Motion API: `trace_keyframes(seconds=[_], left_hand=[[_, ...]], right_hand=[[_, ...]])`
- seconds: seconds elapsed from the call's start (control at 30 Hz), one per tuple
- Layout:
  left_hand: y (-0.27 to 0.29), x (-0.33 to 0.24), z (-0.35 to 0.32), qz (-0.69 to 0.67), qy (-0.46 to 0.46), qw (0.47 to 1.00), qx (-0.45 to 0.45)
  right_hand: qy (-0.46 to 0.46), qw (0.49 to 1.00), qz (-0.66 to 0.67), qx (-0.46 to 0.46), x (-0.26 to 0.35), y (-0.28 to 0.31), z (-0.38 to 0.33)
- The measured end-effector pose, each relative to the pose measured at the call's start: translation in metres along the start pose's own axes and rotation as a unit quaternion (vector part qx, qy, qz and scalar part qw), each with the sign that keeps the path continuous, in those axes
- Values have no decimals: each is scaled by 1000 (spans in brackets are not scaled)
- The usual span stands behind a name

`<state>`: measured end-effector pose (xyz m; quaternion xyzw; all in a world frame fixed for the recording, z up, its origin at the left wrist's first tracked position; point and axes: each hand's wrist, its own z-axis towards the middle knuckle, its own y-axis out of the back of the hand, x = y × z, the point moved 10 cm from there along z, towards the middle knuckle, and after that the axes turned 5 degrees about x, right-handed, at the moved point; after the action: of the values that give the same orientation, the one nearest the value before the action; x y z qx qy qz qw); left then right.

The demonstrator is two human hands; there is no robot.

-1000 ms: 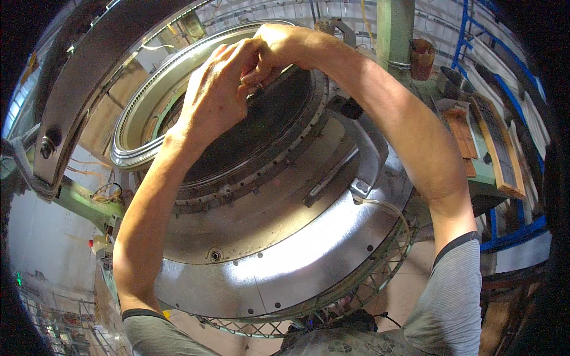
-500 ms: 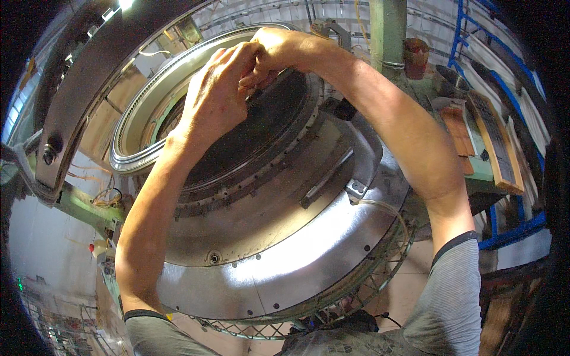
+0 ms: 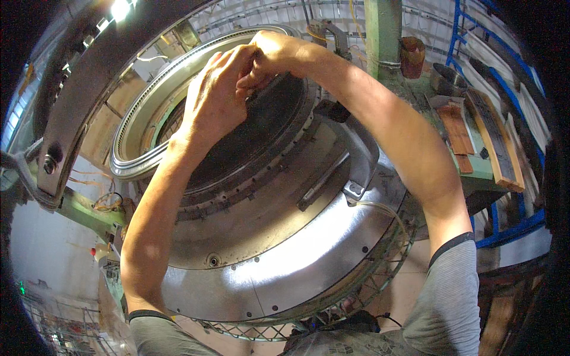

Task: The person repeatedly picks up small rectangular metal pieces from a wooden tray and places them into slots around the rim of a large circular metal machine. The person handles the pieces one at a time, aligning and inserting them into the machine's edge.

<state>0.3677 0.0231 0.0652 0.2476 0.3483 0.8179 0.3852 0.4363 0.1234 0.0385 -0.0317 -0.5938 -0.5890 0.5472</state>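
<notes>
My left hand (image 3: 215,89) and my right hand (image 3: 271,59) meet at the upper middle, fingers curled and pressed together. Whatever is pinched between them, if anything, stays hidden behind the fingers. Both are raised over a large round metal machine (image 3: 279,231), beside its pale ring with a toothed or beaded rim (image 3: 127,115). A dark round surface (image 3: 237,145) shows below my wrists, inside the machine's bolted collar. To the right of this, under my right forearm, a grey curved bracket (image 3: 362,151) is fixed on the machine.
A dark heavy beam (image 3: 77,95) arches across the upper left. A green post (image 3: 381,35) stands at the back; a green bench on the right carries a metal pot (image 3: 448,80) and a wooden-edged board (image 3: 496,139). Blue racking (image 3: 513,228) lies beyond. Wire mesh (image 3: 249,332) runs below the machine.
My hands stay joined at nearly the same spot, with only a slight shift of the fingers. The whole view has moved a little; no object has visibly been moved.
</notes>
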Motion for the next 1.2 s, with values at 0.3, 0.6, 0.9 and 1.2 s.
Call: trace_keyframes(seconds=[0.3, 0.6, 0.9, 1.2], left_hand=[[-8, 31, -10, 32, 123, 992, -7], [27, 15, -68, -32, 148, 982, -116], [23, 17, -80, -5, 98, 984, -151], [30, 33, -82, -83, 162, 978, -101]], right_hand=[[56, 992, -23, -107, -10, 17, -12], [168, 968, -174, -64, 35, -13, -42], [224, 919, -314, -85, 55, -38, -34], [272, 911, -299, -79, 68, -51, -35]])
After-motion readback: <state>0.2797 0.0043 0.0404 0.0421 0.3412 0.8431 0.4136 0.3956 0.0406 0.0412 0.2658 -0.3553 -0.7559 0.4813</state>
